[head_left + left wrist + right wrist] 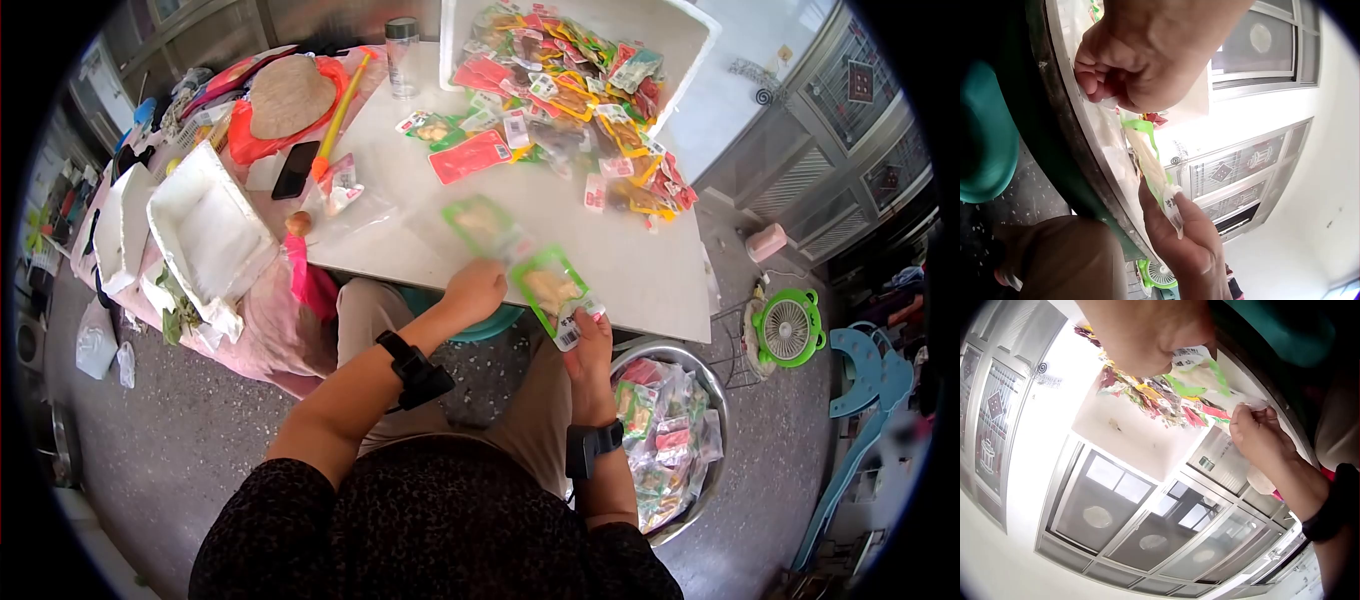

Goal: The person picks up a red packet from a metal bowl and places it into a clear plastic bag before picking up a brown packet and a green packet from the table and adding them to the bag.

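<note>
In the head view my right hand (pixel 590 350) holds a green-edged food packet (pixel 549 288) by its lower end, beside a white barcode label. Pale pieces show through the packet's window. My left hand (pixel 477 290) is at the table's front edge with its fingers curled in. At its fingertips, the right wrist view shows a bit of clear plastic (pixel 1255 404) pinched; what it belongs to I cannot tell. Just beyond that hand, a second green-edged packet (pixel 478 222) appears blurred over the table (pixel 400 240).
A white foam box (pixel 680 70) spills colourful packets (pixel 560 90) onto the table's far side. Low at right stands a metal basin (pixel 722 450) of bagged packets. A glass jar (pixel 402 60), a phone (pixel 296 170) and an empty foam tray (pixel 215 235) lie leftward.
</note>
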`<action>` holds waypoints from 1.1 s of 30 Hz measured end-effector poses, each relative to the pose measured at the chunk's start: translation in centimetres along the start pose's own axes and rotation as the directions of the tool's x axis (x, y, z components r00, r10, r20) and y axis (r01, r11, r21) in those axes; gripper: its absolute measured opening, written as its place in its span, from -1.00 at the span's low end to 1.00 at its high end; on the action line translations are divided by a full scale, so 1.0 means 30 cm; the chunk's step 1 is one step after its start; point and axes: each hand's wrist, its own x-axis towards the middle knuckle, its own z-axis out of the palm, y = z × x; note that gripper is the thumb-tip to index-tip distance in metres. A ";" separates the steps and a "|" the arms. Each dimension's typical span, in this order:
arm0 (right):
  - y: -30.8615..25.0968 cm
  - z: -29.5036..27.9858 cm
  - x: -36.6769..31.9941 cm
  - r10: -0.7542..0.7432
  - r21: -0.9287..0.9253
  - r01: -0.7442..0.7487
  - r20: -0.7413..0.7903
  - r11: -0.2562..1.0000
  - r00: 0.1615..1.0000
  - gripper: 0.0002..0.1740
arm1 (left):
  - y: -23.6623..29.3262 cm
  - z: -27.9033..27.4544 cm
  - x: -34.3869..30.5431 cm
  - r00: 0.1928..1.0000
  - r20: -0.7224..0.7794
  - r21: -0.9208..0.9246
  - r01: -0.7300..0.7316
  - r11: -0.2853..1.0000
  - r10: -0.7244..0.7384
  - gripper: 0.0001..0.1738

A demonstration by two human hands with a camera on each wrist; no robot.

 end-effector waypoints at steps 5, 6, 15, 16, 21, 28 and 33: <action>0.015 0.011 0.024 0.110 -0.109 -0.107 0.022 0.988 0.994 -0.77 | 0.047 0.011 -0.012 0.997 -0.057 0.081 -0.049 0.996 0.054 -0.88; 0.017 0.013 0.033 0.118 -0.088 -0.116 0.028 0.989 0.993 -0.77 | 0.059 0.009 -0.014 0.996 -0.054 0.122 -0.060 0.991 0.067 -0.89; 0.050 0.080 0.134 0.313 -0.281 -0.248 0.214 0.927 0.925 -0.75 | 0.122 0.022 -0.060 0.983 -0.078 0.207 -0.148 0.967 0.167 -0.93; 0.021 0.090 0.122 0.323 -0.443 -0.219 0.173 0.869 0.930 -0.75 | 0.114 0.026 -0.067 0.983 -0.080 0.202 -0.147 0.968 0.166 -0.93; -0.015 0.070 0.107 0.309 -0.698 -0.155 0.100 0.699 0.946 -0.79 | 0.107 0.024 -0.095 0.985 -0.066 0.164 -0.150 0.975 0.162 -0.93; 0.053 0.125 0.141 0.379 -0.655 -0.179 0.176 0.734 0.909 -0.93 | 0.118 0.003 -0.100 0.981 -0.039 0.196 -0.180 0.964 0.191 -0.76; -0.018 0.123 0.132 0.355 -0.716 -0.145 0.152 0.683 0.922 -0.91 | 0.074 -0.009 -0.089 0.900 -0.160 0.197 -0.374 0.907 0.406 -0.59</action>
